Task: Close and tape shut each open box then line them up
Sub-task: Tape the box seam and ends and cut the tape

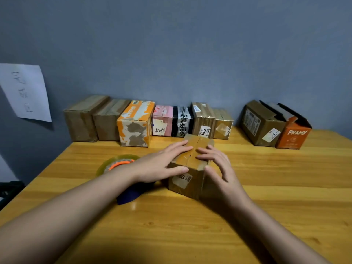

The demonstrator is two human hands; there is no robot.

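Box, brown cardboard, frame centre on wooden table, flaps down. Left hand flat on left flap, fingers straight, thumb on front face. Right hand fingers bent, tips pressing right flap. Tape roll left of box, behind left wrist. Closed boxes in row along wall; two open boxes upper right.

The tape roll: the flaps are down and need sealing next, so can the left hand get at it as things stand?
Probably yes. The tape roll lies on the table just beyond the left forearm, nothing on it. The left hand first has to leave the brown box, where the right hand also presses.
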